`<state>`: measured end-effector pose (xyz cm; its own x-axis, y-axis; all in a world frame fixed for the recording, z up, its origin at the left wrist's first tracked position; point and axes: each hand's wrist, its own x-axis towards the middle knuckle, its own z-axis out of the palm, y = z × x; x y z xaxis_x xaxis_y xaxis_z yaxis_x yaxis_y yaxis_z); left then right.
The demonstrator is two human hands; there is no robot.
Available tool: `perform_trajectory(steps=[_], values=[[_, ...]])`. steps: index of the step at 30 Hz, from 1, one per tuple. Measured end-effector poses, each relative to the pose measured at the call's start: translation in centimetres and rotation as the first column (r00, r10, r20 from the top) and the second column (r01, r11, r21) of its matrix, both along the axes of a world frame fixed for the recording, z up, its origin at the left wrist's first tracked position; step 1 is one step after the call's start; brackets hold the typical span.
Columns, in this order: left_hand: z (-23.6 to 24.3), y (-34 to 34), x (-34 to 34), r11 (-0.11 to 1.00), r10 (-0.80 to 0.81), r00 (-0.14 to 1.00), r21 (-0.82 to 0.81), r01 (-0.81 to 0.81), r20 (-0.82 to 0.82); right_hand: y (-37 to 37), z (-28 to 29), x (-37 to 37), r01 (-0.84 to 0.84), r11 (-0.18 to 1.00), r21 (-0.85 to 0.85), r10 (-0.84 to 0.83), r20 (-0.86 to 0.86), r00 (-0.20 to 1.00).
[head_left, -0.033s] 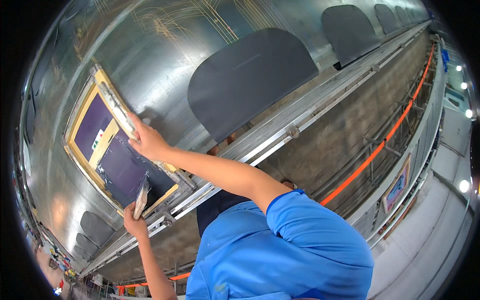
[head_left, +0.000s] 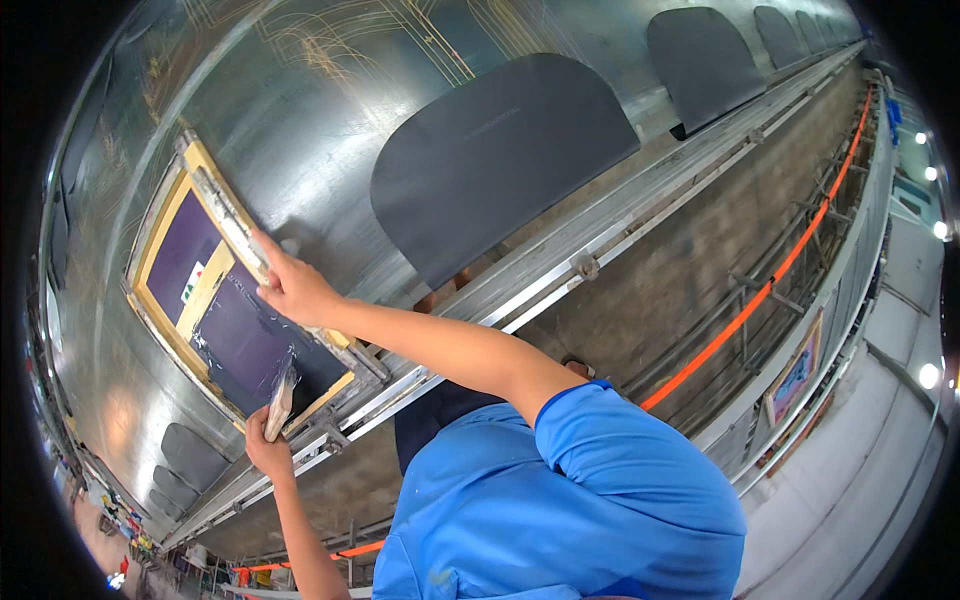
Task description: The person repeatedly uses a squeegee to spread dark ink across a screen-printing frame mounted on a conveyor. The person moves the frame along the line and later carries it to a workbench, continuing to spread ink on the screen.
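Shiny metal sheeting covers a long printing bench (head_left: 330, 130) that runs from the near left away to the far right, with dark grey fabric pieces laid out on it in a row. Small grey pieces (head_left: 185, 455) lie at the near left end, a large round-topped grey piece (head_left: 500, 160) sits in the middle, and further ones (head_left: 700, 55) recede toward the far right.

At the left, a wooden-framed printing screen (head_left: 175, 260) lies flat on the bench, its mesh dark purple with a pale patch near the far end. At the near edge of that frame, the left hand (head_left: 262, 445) is closed around a squeegee (head_left: 281, 398), whose pale blade rests on the purple mesh. Slightly to the right, the right hand (head_left: 290, 285) presses on the frame's right rail, fingers curled over the pale bar there; whether it grips or merely steadies it I cannot tell. The arm runs back to a blue short-sleeved shirt (head_left: 570, 500) in the near middle.

Along the bench's right edge runs a metal guide rail (head_left: 585, 262) with a small clamp on it. Beyond that is a brown floor strip, an orange line (head_left: 745, 305) and metal framing, then a pale walkway (head_left: 880, 450) with bright ceiling lights at the far right.
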<state>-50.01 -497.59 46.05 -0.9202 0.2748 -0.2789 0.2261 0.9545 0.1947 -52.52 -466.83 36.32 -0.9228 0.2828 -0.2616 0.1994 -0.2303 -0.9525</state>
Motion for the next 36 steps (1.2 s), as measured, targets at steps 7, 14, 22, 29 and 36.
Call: perform_trajectory(steps=[7, 14, 22, 29, 36], values=[[0.2, 0.0, -1.7, 0.983, -0.142, 0.988, -0.112, 0.148, 0.063, 2.5, -1.8, 1.9, -0.096, 0.993, -0.069, 0.081, -0.19, 0.978], [0.2, 0.7, -2.4, 0.988, -0.084, 0.986, -0.113, 0.101, 0.147, 3.3, -1.1, 1.2, -0.083, 0.996, 0.038, 0.089, -0.167, 0.982], [0.5, 1.5, -2.4, 0.977, -0.118, 0.984, -0.161, 0.139, 0.133, 4.1, -0.5, 0.9, -0.196, 0.943, 0.269, 0.229, -0.1, 0.968], [0.4, 1.2, -2.3, 0.977, -0.058, 0.986, -0.192, 0.089, 0.158, 4.4, -0.3, 0.8, -0.226, 0.934, 0.276, 0.256, -0.079, 0.963], [0.5, 0.7, -2.7, 0.977, -0.071, 0.979, -0.185, 0.107, 0.189, 4.5, -0.3, 0.7, -0.204, 0.948, 0.243, 0.229, -0.077, 0.97]])
